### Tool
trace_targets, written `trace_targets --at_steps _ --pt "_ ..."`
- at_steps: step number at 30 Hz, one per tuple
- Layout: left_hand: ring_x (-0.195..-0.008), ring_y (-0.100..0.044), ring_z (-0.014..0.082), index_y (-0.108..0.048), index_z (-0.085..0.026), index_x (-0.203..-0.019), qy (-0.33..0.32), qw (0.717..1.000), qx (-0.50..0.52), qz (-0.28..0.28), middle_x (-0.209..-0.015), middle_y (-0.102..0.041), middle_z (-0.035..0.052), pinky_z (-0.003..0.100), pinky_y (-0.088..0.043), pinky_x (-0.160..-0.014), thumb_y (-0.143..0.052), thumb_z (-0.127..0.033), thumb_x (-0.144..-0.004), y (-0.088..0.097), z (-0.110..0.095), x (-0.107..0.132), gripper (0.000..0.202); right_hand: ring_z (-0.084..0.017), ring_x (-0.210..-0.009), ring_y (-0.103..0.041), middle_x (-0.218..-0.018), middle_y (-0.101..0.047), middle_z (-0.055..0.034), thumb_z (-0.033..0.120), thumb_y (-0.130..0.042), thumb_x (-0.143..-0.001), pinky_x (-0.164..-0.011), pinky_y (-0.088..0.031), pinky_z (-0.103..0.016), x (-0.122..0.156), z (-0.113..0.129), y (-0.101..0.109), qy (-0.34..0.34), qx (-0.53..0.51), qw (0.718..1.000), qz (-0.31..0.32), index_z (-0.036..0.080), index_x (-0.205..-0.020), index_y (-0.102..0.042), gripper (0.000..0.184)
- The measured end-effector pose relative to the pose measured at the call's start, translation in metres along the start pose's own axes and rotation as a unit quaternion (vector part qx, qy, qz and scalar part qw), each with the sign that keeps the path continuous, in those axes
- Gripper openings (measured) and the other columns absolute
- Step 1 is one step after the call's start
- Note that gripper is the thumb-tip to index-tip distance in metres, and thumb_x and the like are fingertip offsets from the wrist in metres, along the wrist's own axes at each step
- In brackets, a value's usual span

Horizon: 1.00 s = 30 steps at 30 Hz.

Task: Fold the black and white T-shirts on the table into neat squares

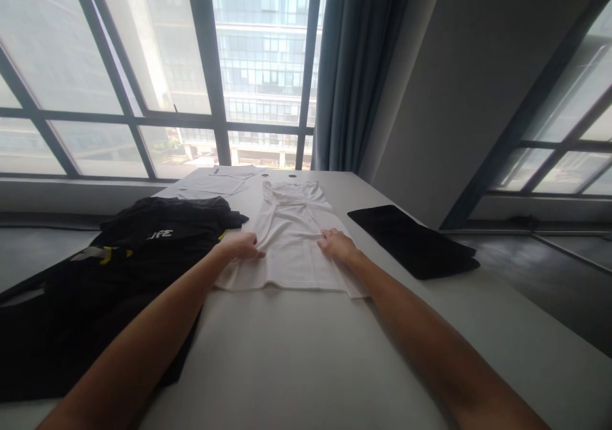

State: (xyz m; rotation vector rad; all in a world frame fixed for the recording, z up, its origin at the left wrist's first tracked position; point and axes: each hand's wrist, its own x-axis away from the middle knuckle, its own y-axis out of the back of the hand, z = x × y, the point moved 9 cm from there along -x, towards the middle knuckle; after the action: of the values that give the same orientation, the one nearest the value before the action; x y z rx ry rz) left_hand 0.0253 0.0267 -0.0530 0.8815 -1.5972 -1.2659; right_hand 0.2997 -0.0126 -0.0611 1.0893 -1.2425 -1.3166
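A white sleeveless garment [291,235] lies flat on the white table [287,353], its straps toward the window. My left hand [241,246] rests on the garment's left edge with its fingers curled against the cloth. Fingers stretched out flat, my right hand [337,244] presses on the garment's right side. Both arms reach forward over the table.
A heap of black clothes [119,270] with white lettering and yellow trim covers the table's left side. A folded black cloth [414,238] lies to the right. Papers [217,180] sit at the far edge by the window; a blue curtain [356,66] hangs behind.
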Motion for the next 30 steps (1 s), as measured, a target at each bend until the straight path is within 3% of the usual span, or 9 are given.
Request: trace_targets --at_steps 4,9,11,16,19,21,23,27,30 --pt "-0.088 -0.069 0.0274 -0.069 -0.012 -0.113 0.052 0.995 0.038 0.076 -0.115 -0.071 0.0172 0.026 -0.052 -0.065 -0.077 -0.053 -0.066 -0.004 0.018 0.024 0.063 -0.030 -0.126 -0.053 -0.140 -0.053 -0.0165 0.034 -0.050 -0.092 -0.098 -0.044 -0.036 0.034 -0.009 0.013 -0.030 0.030 0.999 -0.002 0.020 -0.148 -0.043 0.058" --pt "-0.067 -0.066 0.0223 -0.072 -0.010 -0.098 0.067 0.991 0.063 0.101 -0.082 -0.073 0.0112 0.026 -0.050 -0.054 -0.076 -0.038 -0.067 0.006 0.030 0.045 0.042 -0.030 -0.116 -0.062 -0.128 -0.064 -0.0182 0.026 -0.052 -0.089 -0.089 -0.049 -0.035 0.061 -0.005 0.017 -0.028 0.042 0.998 0.030 0.012 -0.131 -0.058 0.044" --pt "-0.070 -0.066 0.0213 -0.072 -0.012 -0.094 0.051 0.995 0.056 0.066 -0.082 -0.073 0.0090 0.025 -0.049 -0.057 -0.072 -0.034 -0.070 0.017 0.024 0.047 0.033 -0.030 -0.113 -0.064 -0.123 -0.066 -0.0185 0.022 -0.052 -0.088 -0.086 -0.050 -0.034 0.066 -0.002 0.017 -0.027 0.047 0.998 0.041 0.012 -0.123 -0.063 0.038" --pt "-0.084 -0.067 0.0208 -0.075 -0.017 -0.095 -0.019 0.988 0.065 -0.137 -0.094 -0.074 0.0073 0.024 -0.050 -0.072 -0.062 -0.032 -0.077 0.054 -0.018 0.054 0.027 -0.029 -0.111 -0.066 -0.119 -0.068 -0.0193 0.018 -0.054 -0.086 -0.086 -0.049 -0.034 0.065 0.004 0.027 -0.026 0.049 0.998 0.012 0.014 -0.129 -0.058 0.044" --pt "-0.086 -0.068 0.0206 -0.074 -0.019 -0.106 -0.065 0.980 0.098 -0.159 -0.097 -0.075 0.0069 0.025 -0.051 -0.076 -0.061 -0.032 -0.078 0.050 -0.052 0.060 0.033 -0.029 -0.108 -0.066 -0.117 -0.070 -0.0165 0.022 -0.051 -0.087 -0.084 -0.048 -0.034 0.061 0.000 0.043 -0.030 0.007 0.999 -0.034 0.017 -0.132 -0.055 0.046" --pt "-0.088 -0.068 0.0209 -0.073 -0.018 -0.111 -0.091 0.983 0.104 -0.124 -0.101 -0.075 0.0079 0.025 -0.051 -0.077 -0.064 -0.029 -0.076 0.037 -0.072 0.062 0.038 -0.029 -0.107 -0.066 -0.117 -0.070 -0.0145 0.024 -0.050 -0.087 -0.082 -0.047 -0.034 0.059 -0.004 0.052 -0.027 -0.025 0.998 -0.060 0.019 -0.131 -0.056 0.044" --pt "-0.084 -0.069 0.0210 -0.072 -0.016 -0.111 -0.095 0.989 0.101 -0.053 -0.099 -0.075 0.0091 0.025 -0.052 -0.073 -0.068 -0.025 -0.072 0.017 -0.083 0.064 0.040 -0.027 -0.106 -0.065 -0.116 -0.070 -0.0120 0.025 -0.051 -0.087 -0.082 -0.047 -0.032 0.055 -0.004 0.052 -0.007 -0.047 0.997 -0.053 0.021 -0.128 -0.059 0.042" --pt "-0.058 -0.065 0.0185 -0.070 -0.013 -0.110 -0.056 0.984 0.118 0.119 -0.072 -0.072 0.0060 0.026 -0.050 -0.055 -0.071 -0.026 -0.069 -0.021 -0.085 0.071 0.043 -0.022 -0.103 -0.066 -0.112 -0.072 -0.0081 0.023 -0.058 -0.084 -0.081 -0.046 -0.027 0.052 0.005 0.028 0.049 -0.061 0.996 0.045 0.021 -0.128 -0.060 0.045" --pt "-0.054 -0.062 0.0165 -0.072 -0.014 -0.103 -0.087 0.983 0.117 0.109 -0.064 -0.069 0.0027 0.025 -0.048 -0.055 -0.072 -0.027 -0.068 -0.020 -0.088 0.071 0.037 -0.022 -0.104 -0.065 -0.110 -0.073 -0.0072 0.025 -0.060 -0.083 -0.083 -0.046 -0.026 0.053 0.012 0.023 0.056 -0.063 0.995 0.046 0.021 -0.126 -0.063 0.044"
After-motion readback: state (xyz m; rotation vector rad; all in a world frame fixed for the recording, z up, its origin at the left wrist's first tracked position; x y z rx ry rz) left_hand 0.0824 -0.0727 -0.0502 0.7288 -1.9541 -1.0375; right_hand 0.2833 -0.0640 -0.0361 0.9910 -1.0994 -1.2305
